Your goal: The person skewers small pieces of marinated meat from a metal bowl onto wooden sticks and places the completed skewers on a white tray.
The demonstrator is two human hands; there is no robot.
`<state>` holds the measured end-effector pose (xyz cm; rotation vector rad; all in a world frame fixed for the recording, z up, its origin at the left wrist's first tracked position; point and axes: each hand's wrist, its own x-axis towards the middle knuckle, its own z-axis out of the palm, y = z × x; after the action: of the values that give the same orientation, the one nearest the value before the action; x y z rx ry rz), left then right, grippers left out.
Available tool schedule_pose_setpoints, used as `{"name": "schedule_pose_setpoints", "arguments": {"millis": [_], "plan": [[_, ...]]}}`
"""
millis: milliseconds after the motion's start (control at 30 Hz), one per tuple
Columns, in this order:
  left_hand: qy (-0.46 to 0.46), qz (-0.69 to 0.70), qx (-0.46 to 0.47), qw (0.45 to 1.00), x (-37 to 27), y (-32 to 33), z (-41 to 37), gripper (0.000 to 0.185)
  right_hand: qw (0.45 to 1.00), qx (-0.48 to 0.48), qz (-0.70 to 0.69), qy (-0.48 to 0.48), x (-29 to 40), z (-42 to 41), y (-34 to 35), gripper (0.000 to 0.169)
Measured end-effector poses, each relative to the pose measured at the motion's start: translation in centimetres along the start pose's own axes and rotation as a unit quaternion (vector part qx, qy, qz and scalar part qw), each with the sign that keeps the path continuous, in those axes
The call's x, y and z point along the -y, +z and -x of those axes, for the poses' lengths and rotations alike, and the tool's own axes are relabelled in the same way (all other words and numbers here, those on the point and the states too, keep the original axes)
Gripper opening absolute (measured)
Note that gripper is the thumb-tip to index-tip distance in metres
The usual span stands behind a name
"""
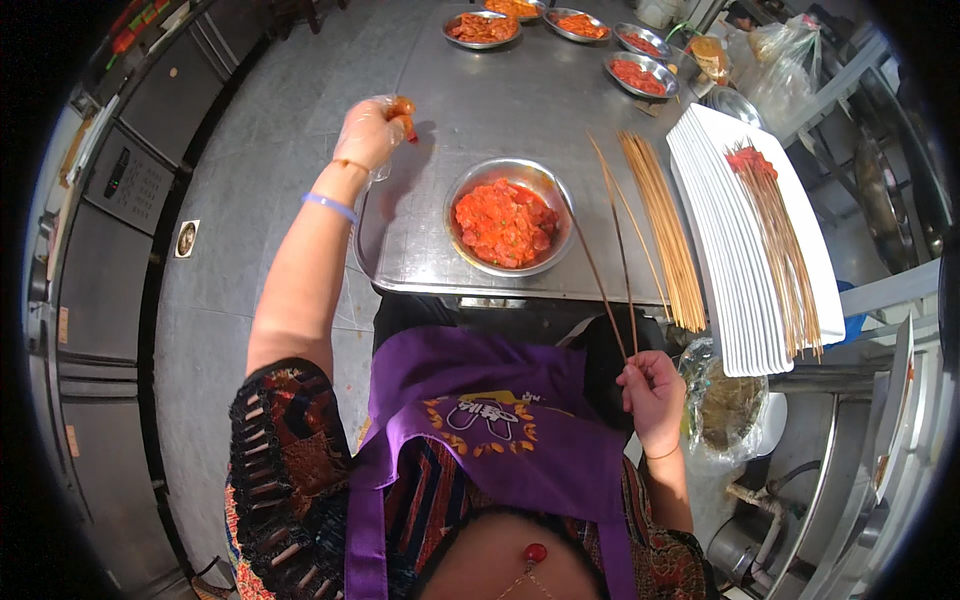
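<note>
My left hand [375, 131], in a clear plastic glove, is raised over the table's left edge. Its curled fingers are stained orange-red, with a small red bit at the fingertips; whether they grip a piece of meat I cannot tell. A steel bowl [457, 244] of red marinated meat pieces [506, 225] stands to the right of that hand. Low at the right, my bare right hand [651, 390] pinches the near ends of two thin bamboo skewers [596, 281], whose far ends reach over the table beside the bowl. A bundle of bare skewers [664, 232] lies farther right.
Stacked white trays [720, 255] stand on the right, the top one holding meat-tipped skewers [780, 247]. Several steel dishes, one with red meat [641, 76], stand at the far end of the metal table [442, 97]. A plastic bag [780, 71] lies at the back right.
</note>
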<state>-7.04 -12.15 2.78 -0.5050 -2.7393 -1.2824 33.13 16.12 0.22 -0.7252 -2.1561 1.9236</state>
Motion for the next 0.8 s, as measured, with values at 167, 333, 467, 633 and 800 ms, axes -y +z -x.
{"name": "schedule_pose_setpoints", "arguments": {"millis": [167,333,467,633,800], "plan": [[0.018,-0.255,0.143,0.956,1.4,3.7,-5.3,0.021,0.999,-0.017,0.027,0.015,-0.9,-0.3,0.0,0.006],[0.019,-0.358,0.154,0.921,7.2,5.8,-8.4,0.017,0.996,-0.011,0.084,-0.035,0.2,-1.2,-0.2,0.007],[0.019,-0.342,0.096,0.934,5.6,5.2,-7.3,0.021,0.998,0.028,0.048,-0.032,0.7,-0.9,-0.8,0.009],[0.002,-0.243,0.055,0.969,1.1,5.4,-6.1,0.013,0.999,0.022,0.016,-0.03,0.0,0.4,-1.2,0.01],[-0.054,0.339,0.08,0.936,-3.4,4.4,-0.5,0.011,0.999,0.008,0.028,-0.036,-0.4,0.6,-1.0,0.01]]}}
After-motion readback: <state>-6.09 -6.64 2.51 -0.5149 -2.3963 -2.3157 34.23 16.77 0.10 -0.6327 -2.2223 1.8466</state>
